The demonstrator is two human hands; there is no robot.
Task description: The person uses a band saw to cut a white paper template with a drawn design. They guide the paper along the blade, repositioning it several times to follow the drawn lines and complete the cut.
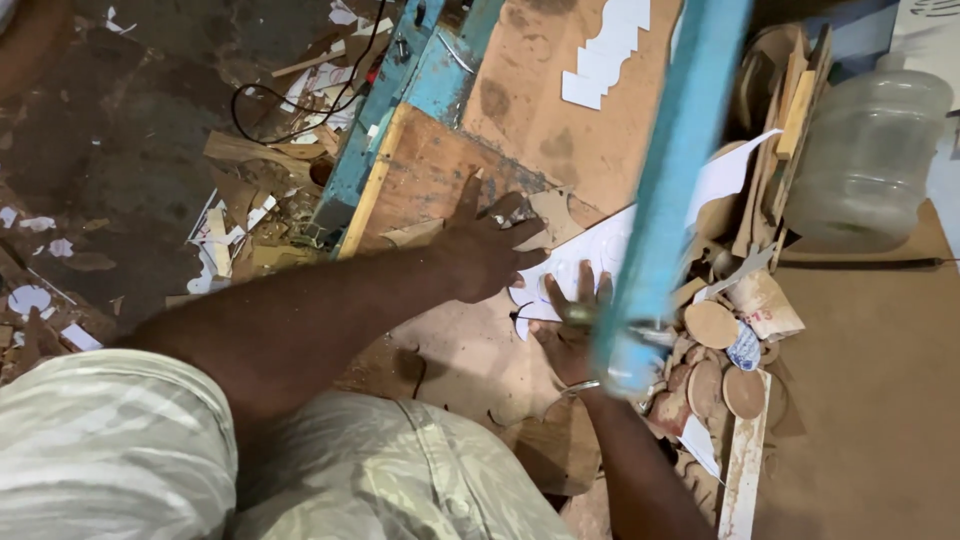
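Mid-cut at frame centre: left hand [490, 250] and right hand [575, 325] both pressed flat, fingers spread, on the white sheet [590, 250] beside the blue saw arm [670, 190]; next move likely needs slow, steady feeding.

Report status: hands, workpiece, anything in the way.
Left hand and right hand both flat on white sheet. Blue saw arm crosses over right hand. Round wooden discs beside.

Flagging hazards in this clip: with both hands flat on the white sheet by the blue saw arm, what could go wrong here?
1. The right hand lies right beside the blue saw arm; fingers could likely drift into the cutting point.
2. The left hand presses the thin white sheet; it may slip or snap.
3. Loose wooden discs nearby could snag the sheet.
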